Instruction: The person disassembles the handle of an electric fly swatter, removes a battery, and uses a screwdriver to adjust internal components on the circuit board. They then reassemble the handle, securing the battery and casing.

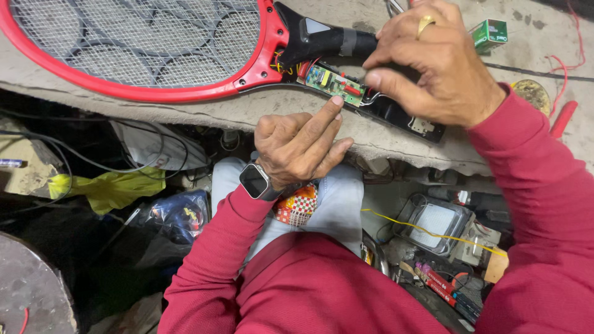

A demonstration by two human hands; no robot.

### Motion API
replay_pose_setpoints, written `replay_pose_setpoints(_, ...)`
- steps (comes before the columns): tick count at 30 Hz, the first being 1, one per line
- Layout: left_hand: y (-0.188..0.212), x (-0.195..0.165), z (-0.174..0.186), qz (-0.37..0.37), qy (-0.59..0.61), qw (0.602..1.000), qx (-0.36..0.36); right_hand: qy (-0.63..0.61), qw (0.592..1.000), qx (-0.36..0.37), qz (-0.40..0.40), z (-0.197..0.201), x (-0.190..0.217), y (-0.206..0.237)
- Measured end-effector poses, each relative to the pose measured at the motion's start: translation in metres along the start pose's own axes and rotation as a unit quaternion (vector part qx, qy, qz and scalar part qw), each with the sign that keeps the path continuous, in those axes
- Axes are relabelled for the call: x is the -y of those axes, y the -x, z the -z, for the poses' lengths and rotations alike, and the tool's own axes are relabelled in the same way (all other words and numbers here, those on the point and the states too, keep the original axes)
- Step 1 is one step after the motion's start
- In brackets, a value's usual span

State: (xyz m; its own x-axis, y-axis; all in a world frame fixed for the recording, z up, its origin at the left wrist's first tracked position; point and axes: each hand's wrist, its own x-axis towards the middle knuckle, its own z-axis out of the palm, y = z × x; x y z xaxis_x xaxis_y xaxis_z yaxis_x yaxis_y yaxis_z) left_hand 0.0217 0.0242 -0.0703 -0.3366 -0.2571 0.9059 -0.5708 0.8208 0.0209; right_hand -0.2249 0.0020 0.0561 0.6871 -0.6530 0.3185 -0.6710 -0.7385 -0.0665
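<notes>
Head view, steeply downward, seemingly close

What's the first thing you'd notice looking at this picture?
Probably the big red racket with a wire mesh head, lying on the worn bench top at upper left. Its black handle is opened, showing a small green circuit board. The left hand points a finger at the board while the right hand holds the handle.

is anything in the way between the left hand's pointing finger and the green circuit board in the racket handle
Nothing visible. The left hand points its index fingertip right at the lower edge of the green circuit board, which lies exposed in the opened racket handle. The right hand grips the handle beside it.
</notes>
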Motion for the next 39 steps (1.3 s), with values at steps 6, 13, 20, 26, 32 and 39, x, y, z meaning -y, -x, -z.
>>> replay_pose_setpoints(6, 0.003, -0.002, -0.002, 0.014, 0.004, 1.000, -0.009, 0.133, 0.978, 0.018, 0.158, 0.002, -0.012, -0.038)
replay_pose_setpoints(13, 0.004, 0.010, 0.008, 0.020, 0.004, 1.000, -0.024, 0.211, 0.958, 0.095, 0.168, 0.000, 0.004, -0.071)
replay_pose_setpoints(20, 0.008, 0.009, 0.003, 0.025, 0.012, 0.999, -0.026, 0.221, 0.942, 0.108, 0.228, -0.005, -0.013, -0.065)
replay_pose_setpoints(26, 0.007, 0.009, 0.004, 0.038, 0.024, 0.999, -0.021, 0.267, 0.899, 0.134, 0.321, -0.010, -0.032, -0.065)
replay_pose_setpoints(32, 0.000, 0.012, 0.010, 0.035, 0.026, 0.999, -0.017, 0.234, 0.887, 0.087, 0.387, -0.010, -0.026, -0.077)
replay_pose_setpoints(39, -0.001, 0.007, -0.006, 0.040, 0.016, 0.999, 0.005, 0.202, 0.916, 0.021, 0.345, 0.002, -0.021, -0.070)
